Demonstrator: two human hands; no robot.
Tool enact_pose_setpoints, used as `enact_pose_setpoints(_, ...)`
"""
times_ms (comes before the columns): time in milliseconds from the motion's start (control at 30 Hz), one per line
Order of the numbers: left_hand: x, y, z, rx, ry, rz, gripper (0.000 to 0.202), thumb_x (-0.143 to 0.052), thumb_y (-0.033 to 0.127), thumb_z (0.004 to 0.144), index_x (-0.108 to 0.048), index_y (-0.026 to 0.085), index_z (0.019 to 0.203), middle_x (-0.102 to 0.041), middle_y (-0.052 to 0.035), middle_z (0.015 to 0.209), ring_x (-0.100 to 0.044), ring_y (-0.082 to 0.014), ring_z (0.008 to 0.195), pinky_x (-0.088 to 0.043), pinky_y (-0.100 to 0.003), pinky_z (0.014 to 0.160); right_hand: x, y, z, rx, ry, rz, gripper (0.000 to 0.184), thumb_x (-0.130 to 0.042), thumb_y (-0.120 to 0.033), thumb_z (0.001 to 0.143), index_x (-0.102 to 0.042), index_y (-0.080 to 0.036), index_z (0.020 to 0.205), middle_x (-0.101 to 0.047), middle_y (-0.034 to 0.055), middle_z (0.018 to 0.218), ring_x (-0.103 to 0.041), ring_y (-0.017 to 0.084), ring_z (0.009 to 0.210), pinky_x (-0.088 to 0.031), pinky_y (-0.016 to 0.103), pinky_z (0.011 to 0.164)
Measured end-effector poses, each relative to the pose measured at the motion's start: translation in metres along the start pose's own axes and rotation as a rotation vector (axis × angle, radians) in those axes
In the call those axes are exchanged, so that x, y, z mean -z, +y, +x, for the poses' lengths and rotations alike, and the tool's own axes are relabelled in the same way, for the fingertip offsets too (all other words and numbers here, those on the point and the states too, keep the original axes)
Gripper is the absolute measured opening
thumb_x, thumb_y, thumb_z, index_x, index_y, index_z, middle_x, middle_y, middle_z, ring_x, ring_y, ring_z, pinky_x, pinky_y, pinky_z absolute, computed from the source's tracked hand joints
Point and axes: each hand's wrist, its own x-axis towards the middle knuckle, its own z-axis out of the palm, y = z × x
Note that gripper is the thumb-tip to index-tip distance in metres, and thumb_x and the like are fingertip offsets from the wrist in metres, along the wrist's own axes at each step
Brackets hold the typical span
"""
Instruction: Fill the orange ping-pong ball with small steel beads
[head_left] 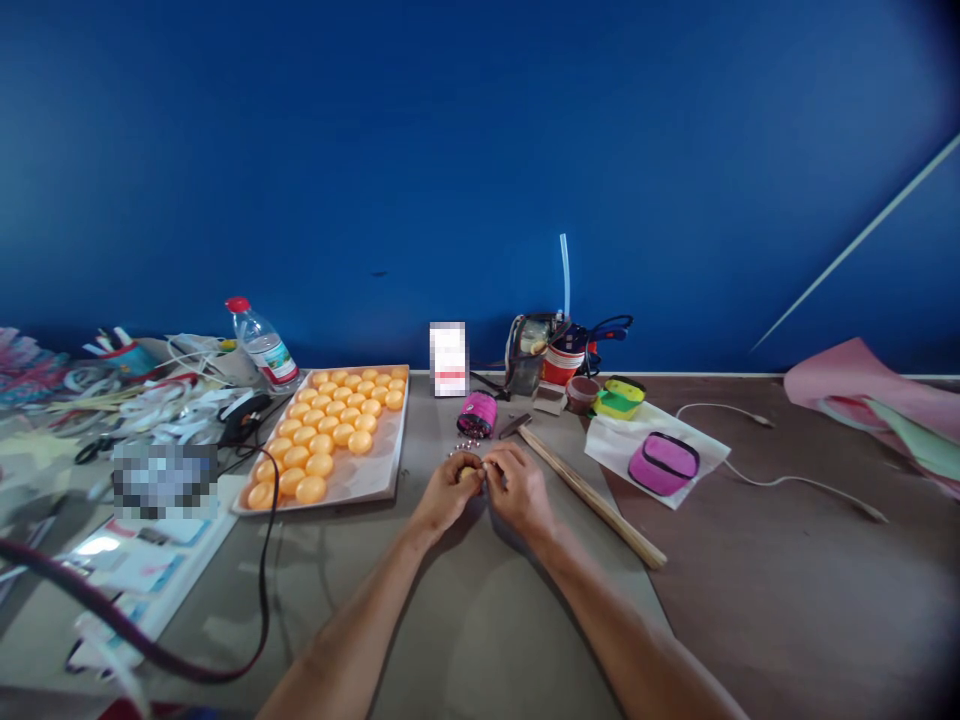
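We have our 2 hands close together over the grey surface (480, 630), near its middle; in our left hand (448, 493) the fingers are curled closed, thumb against fingertips, around a small orange ball (468, 474), part of which shows between them; on our right hand (519, 492) the fingers are bent inward, their tips drawn close together just beside the ball, and we cannot tell whether they pinch anything or touch it.

Just beyond the hands we see small shiny beads (465, 446), lying loose in front of a purple pouch (481, 411); to the right of the right hand a hammer (592, 497) lies slantwise, its wooden handle towards us and its head near the pouch; to the left, well apart from our hands, a white tray (379, 470) bears rows of orange balls (324, 442), with its near right part bare.

Farther right we find 1 more pouch, purple with black edging (664, 464), flat on a white sheet (616, 440); a yellow-green container (620, 399) stands at that sheet's far edge; behind the tray a clear bottle (268, 352) with a red cap leans to 1 side.
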Motion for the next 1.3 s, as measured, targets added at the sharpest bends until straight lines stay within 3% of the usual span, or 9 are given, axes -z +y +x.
enact_pose_setpoints(567, 0.0, -0.002, 0.0, -0.001, 0.017, -0.054, 0.014, -0.058, 0.028, 0.073, -0.057, 0.015, 0.07, -0.05, 0.0024, 0.061, -0.045, -0.0102, 0.06, -0.035, -0.023, 0.061, 0.003, -0.005, 0.001, 0.059, 0.009, -0.016, 0.016, -0.044, -0.013, 0.084, -0.056, -0.019, 0.077, -0.06, 0.0061, 0.08, -0.055, 0.017, 0.077, -0.043, 0.03, 0.072)
enact_pose_setpoints(833, 0.001, -0.006, 0.002, -0.002, 0.03, -0.046, 0.014, -0.057, 0.029, 0.074, -0.058, 0.015, 0.072, -0.052, 0.0013, 0.064, -0.047, -0.0111, 0.063, -0.037, -0.024, 0.064, 0.002, -0.003, 0.0, -0.003, -0.017, 0.109, 0.015, -0.045, -0.013, 0.083, -0.058, -0.019, 0.078, -0.059, 0.0067, 0.082, -0.055, 0.018, 0.079, -0.045, 0.03, 0.072)
enact_pose_setpoints(1100, 0.001, 0.005, -0.002, -0.011, 0.015, -0.011, 0.018, -0.056, 0.032, 0.074, -0.056, 0.015, 0.069, -0.044, 0.0035, 0.057, -0.037, -0.0095, 0.056, -0.029, -0.023, 0.055, 0.004, -0.005, 0.005, -0.139, -0.007, 0.314, 0.015, -0.048, -0.018, 0.083, -0.06, -0.018, 0.074, -0.06, 0.0043, 0.075, -0.057, 0.016, 0.073, -0.047, 0.027, 0.068)
enact_pose_setpoints(1300, 0.002, 0.002, -0.001, 0.004, 0.007, -0.054, 0.021, -0.058, 0.035, 0.074, -0.058, 0.015, 0.071, -0.042, 0.0036, 0.057, -0.036, -0.0097, 0.056, -0.027, -0.024, 0.055, -0.001, -0.001, 0.003, -0.199, -0.039, 0.38, 0.016, -0.05, -0.018, 0.082, -0.064, -0.02, 0.089, -0.065, 0.005, 0.085, -0.06, 0.017, 0.08, -0.049, 0.03, 0.072)
